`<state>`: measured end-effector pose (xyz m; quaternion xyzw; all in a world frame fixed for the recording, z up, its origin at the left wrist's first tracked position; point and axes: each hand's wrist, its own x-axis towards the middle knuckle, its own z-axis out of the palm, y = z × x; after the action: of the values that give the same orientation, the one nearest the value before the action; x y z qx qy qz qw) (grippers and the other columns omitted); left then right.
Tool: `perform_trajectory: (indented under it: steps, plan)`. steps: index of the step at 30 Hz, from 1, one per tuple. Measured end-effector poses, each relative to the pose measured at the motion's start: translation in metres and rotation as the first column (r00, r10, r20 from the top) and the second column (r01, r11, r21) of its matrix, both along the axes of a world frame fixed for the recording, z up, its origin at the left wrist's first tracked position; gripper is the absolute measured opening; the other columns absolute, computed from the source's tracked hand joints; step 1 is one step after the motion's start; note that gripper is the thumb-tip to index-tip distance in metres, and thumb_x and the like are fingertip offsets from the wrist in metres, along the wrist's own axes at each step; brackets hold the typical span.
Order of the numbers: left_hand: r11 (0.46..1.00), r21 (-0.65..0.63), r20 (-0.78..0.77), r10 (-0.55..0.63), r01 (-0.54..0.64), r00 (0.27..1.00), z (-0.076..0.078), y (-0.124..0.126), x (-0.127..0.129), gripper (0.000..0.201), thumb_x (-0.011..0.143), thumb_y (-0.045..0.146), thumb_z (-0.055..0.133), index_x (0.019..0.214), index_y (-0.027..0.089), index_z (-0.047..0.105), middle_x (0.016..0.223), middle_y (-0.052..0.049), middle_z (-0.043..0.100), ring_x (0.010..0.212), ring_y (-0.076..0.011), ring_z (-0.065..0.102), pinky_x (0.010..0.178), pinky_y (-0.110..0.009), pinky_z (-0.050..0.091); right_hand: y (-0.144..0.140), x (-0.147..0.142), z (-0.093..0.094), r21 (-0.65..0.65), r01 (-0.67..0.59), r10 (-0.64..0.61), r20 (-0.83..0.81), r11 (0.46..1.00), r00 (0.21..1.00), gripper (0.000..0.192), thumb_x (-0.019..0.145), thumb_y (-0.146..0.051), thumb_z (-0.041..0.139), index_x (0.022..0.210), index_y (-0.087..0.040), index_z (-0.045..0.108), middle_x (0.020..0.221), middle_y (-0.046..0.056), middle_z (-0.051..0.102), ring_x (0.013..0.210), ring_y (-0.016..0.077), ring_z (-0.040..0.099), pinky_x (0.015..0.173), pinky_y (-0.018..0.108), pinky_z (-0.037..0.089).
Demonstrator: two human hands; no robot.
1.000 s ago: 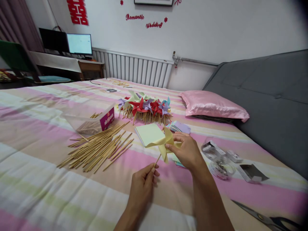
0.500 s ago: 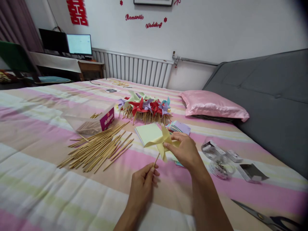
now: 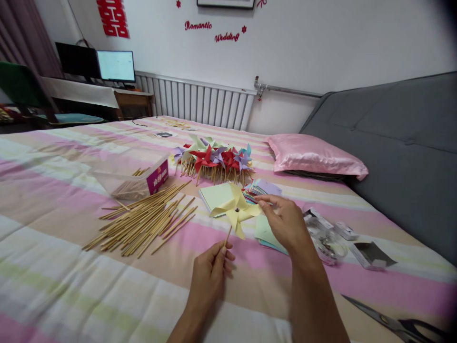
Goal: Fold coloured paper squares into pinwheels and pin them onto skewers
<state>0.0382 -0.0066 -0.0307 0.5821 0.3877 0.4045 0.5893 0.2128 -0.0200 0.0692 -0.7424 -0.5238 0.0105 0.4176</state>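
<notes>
Yellow pinwheel [image 3: 235, 211], stick pinched in left hand [image 3: 210, 275], open right hand [image 3: 285, 220] beside its blade

Pinwheel [image 3: 235, 212]: matt yellow paper w/ small shiny metal pin at centre, on a thin pale wood stick. Loose sticks [image 3: 143, 221]: same bare wood, smooth, unpainted. Paper stack [image 3: 217, 196]: flat matt sheets, pale green. Finished pinwheels [image 3: 214, 159]: matt paper, red/purple/green. Stick box [image 3: 135, 178]: clear glossy plastic w/ printed label. Bed sheet [image 3: 71, 257]: soft matt cloth, striped. Pillow [image 3: 314, 155]: glossy satin-like pink cloth. Scissors [image 3: 389, 321]: blades shiny metal.
</notes>
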Motion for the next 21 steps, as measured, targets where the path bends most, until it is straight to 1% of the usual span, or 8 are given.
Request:
perform_trajectory:
  steps: [6,12,18,21]
  plan:
    - [1.0,-0.002,0.006,0.012,-0.012,1.0,-0.003,0.0,0.0,0.031,0.085,0.038,0.05,0.094,0.012,0.064,0.074,-0.006,0.064,0.053,-0.0109,0.053,0.052,-0.024,0.046,0.0,0.0,0.001,-0.124,0.028,-0.028,0.004,0.992,1.0,0.022,0.078,-0.031,0.054,0.083,-0.027,0.075,0.09,0.004,0.075,0.092,0.0255,0.065,0.083,0.041,0.044]
    - [0.999,0.001,0.023,0.051,-0.051,0.998,-0.002,0.001,-0.001,0.032,0.084,0.039,0.051,0.093,0.012,0.064,0.073,-0.005,0.064,0.05,-0.0104,0.052,0.05,-0.023,0.046,-0.001,-0.009,0.005,-0.218,-0.023,0.031,0.037,0.976,0.999,0.022,0.079,-0.03,0.054,0.081,-0.027,0.076,0.089,0.003,0.075,0.089,0.025,0.066,0.089,0.043,0.04]
    - [0.997,-0.037,0.051,0.069,-0.068,0.996,0.002,0.001,0.0,0.033,0.082,0.04,0.053,0.094,0.011,0.064,0.074,-0.006,0.065,0.05,-0.0104,0.053,0.049,-0.023,0.045,0.001,-0.022,0.005,-0.213,-0.108,0.108,-0.009,0.971,0.994,0.02,0.078,-0.025,0.056,0.079,-0.025,0.076,0.091,0.003,0.075,0.092,0.0233,0.066,0.088,0.037,0.041]
    - [0.996,-0.053,0.067,0.075,-0.071,0.995,0.003,0.001,0.0,0.033,0.082,0.04,0.054,0.094,0.011,0.065,0.074,-0.006,0.065,0.049,-0.0102,0.052,0.049,-0.023,0.045,0.001,-0.023,0.005,-0.227,-0.106,0.104,-0.021,0.968,0.994,0.02,0.078,-0.027,0.056,0.08,-0.025,0.076,0.089,0.003,0.076,0.087,0.0239,0.066,0.085,0.038,0.042]
